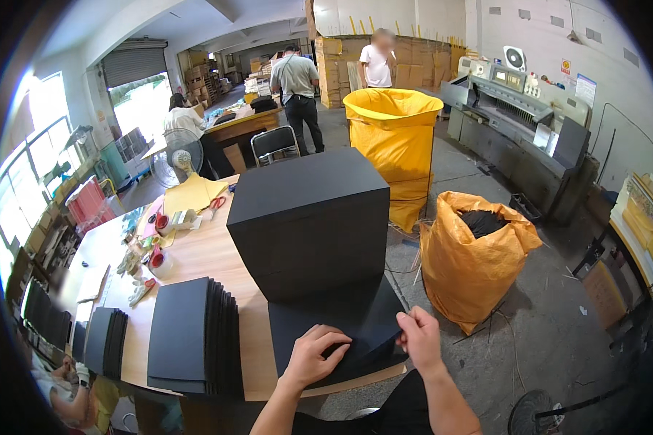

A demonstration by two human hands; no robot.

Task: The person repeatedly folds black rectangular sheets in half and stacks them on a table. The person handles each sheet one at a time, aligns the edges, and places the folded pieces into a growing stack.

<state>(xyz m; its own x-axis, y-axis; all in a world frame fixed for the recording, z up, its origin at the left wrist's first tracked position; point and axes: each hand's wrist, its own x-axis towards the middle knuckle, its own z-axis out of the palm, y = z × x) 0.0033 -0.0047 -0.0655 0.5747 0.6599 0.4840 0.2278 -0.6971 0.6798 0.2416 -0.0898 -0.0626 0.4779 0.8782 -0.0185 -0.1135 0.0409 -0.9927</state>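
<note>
A low stack of black card sheets (326, 319) lies at the table's front edge, directly before a tall block of stacked black card (308, 246). My left hand (318, 355) rests on the top sheet, its fingers bent and thumb apart, holding nothing. At the sheets' right edge, my right hand (419, 339) is closed in a pinch on a sheet's edge near the corner. How many sheets it grips is hidden by the fingers. To the left, a fanned pile of black card (178, 333) lies on the wooden table, with a smaller black pile (103, 341) beyond it.
Tape rolls (159, 261), red scissors (216, 206) and yellow paper (194, 193) lie on the table (254, 355). An orange sack (471, 261) with black scraps and a tall yellow bag (392, 145) stand to the right. Other people (297, 87) stand farther back; another is at lower left.
</note>
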